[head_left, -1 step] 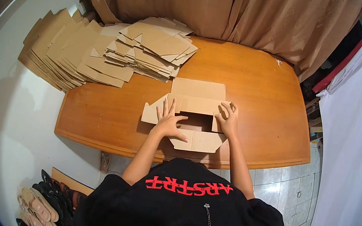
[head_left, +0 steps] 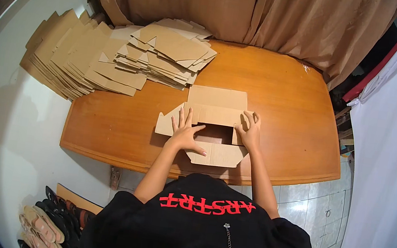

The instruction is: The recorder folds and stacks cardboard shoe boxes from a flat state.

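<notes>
Head view: open brown corrugated-cardboard box (head_left: pixel 217 116) sits on the glossy orange-brown wooden table (head_left: pixel 293 102), flaps out, dark rectangular opening facing up. Box is the reference for all places below.

Left hand (head_left: pixel 184 136): spread wide at the box's left side, fingers over the left part, thumb reaching toward the near flap (head_left: pixel 222 155). Right hand (head_left: pixel 252 134): fingers bent, narrow, at the box's right side, by its far right corner; cannot tell whether it pinches the panel or only rests on it.

Flaps: plain rectangular far flap (head_left: pixel 218 97) lies beyond the opening; notched left flap (head_left: pixel 165 125) sticks out left, past the left hand; near flap has cut corners, sits on the person's side.

Beyond the box and to its left: overlapping piles of flat brown cardboard blanks (head_left: pixel 174 47). Farther beyond: brown fabric curtain (head_left: pixel 190 1). Well right of the box: hanging white cloth (head_left: pixel 384 135).
</notes>
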Demonstrator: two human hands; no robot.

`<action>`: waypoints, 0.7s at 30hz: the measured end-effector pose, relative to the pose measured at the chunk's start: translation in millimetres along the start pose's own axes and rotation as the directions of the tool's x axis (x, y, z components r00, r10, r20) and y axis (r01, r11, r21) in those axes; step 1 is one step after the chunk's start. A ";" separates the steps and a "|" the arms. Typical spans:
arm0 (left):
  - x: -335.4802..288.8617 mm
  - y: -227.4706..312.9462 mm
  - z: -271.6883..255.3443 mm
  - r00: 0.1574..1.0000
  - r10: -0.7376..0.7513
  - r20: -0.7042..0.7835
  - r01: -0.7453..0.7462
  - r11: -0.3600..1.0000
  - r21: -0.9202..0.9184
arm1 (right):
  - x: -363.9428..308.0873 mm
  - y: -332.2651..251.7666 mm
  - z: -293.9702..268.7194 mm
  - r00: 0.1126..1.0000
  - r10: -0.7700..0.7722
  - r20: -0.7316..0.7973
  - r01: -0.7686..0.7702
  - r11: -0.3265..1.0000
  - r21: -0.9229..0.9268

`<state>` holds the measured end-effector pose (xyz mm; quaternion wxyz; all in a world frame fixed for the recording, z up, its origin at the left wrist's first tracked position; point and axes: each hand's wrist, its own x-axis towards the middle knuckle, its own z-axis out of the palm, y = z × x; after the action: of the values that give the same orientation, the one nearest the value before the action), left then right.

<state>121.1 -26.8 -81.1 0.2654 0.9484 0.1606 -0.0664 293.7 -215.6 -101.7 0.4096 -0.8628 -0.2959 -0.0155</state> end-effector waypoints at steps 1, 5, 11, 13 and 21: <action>0.3 -2.3 2.7 1.000 -0.003 0.000 0.003 1.000 0.000 | -0.3 -5.9 0.8 1.000 0.000 0.002 0.000 1.000 0.001; 0.9 -4.6 6.6 0.997 0.015 -0.070 -0.013 0.999 0.030 | -1.1 -8.7 5.7 0.997 0.077 0.021 -0.071 0.975 -0.212; -6.1 -0.3 -4.3 0.995 -0.017 -0.100 0.014 0.999 -0.032 | -0.4 -26.4 1.7 0.988 0.149 0.039 -0.121 0.909 -0.399; -11.4 -4.3 -10.1 0.991 -0.051 -0.125 0.040 0.996 -0.086 | 0.6 -32.5 -0.1 0.980 0.193 0.048 -0.159 0.904 -0.396; -43.4 -49.6 -52.2 0.776 -0.586 -0.233 0.506 0.799 -0.325 | 7.1 -26.7 3.1 0.981 0.184 0.059 -0.155 0.932 -0.326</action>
<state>65.6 28.9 -51.4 0.3189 0.8173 0.4786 0.0348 284.9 -196.9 -83.2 0.2504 -0.9399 -0.2317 0.0104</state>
